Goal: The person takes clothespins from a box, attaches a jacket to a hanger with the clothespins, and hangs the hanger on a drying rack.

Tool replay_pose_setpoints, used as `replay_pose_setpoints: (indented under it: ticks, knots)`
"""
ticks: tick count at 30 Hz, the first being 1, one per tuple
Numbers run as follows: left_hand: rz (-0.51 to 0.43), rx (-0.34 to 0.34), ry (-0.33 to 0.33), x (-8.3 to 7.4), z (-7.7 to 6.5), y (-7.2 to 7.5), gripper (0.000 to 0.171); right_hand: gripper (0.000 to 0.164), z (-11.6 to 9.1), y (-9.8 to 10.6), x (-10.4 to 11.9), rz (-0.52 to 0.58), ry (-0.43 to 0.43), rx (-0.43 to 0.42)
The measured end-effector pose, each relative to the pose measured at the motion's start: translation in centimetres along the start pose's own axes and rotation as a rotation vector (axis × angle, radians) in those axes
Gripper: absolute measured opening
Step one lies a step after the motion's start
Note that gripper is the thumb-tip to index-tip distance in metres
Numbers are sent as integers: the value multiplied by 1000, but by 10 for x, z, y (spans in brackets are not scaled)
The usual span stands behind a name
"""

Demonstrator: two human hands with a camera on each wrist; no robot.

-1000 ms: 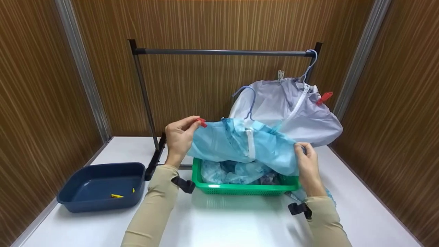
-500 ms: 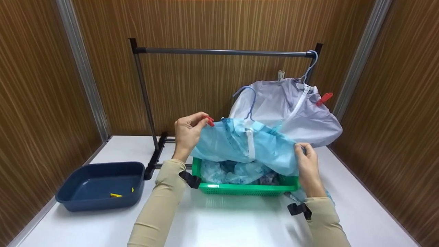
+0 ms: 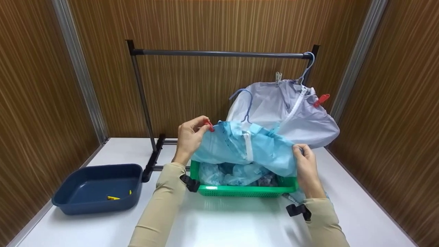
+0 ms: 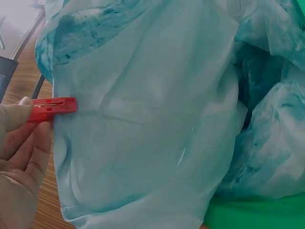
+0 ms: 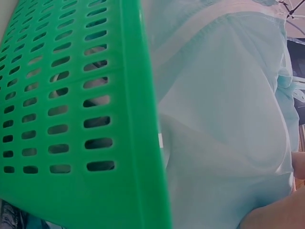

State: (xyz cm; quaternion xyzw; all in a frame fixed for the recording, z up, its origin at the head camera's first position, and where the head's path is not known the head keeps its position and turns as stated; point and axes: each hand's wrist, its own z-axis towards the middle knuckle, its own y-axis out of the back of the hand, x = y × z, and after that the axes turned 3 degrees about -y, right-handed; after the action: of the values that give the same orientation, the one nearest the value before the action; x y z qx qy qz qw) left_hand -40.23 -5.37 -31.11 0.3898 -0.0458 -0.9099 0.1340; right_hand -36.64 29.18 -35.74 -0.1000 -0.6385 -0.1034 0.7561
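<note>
A light blue garment (image 3: 219, 147) with a white zip is on a blue hanger (image 3: 249, 103) whose hook stands free of the rail. My left hand (image 3: 190, 137) pinches a red clothespin (image 3: 209, 125) between thumb and fingers. In the left wrist view the tip of the clothespin (image 4: 64, 105) overlaps the garment's top edge. My right hand (image 3: 306, 164) pinches the garment's right end, holding it stretched. Below the garment stands a green basket (image 3: 240, 191) with more crumpled bluish cloth (image 3: 247, 173) inside.
A black rack rail (image 3: 219, 53) crosses the back. At its right end hangs a pale lilac garment (image 3: 264, 99), with a red clothespin (image 3: 321, 100) and a white clothespin (image 3: 278, 77) on it. A dark blue tub (image 3: 97, 206) with yellow clothespins (image 3: 113, 198) stands left.
My left hand has moved right with the red clothespin, bringing it to the light blue garment's top edge. My right hand keeps its hold on the other end.
</note>
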Motion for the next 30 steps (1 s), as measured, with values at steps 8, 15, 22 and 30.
replay_pose_setpoints:
  ticks: [8,15,22,30]
  knots:
    - [71,111,37,1,0,6,38,20,-1,0,0,-4,-8,3]
    - [351,40,56,17,-8,15,34,18,-2,0,1,23,-4,0]
    - [247,70,190,34,-15,23,24,22,-5,-3,3,-38,24,32]
    - [173,35,170,42,-15,26,15,26,-6,-6,3,-246,284,7]
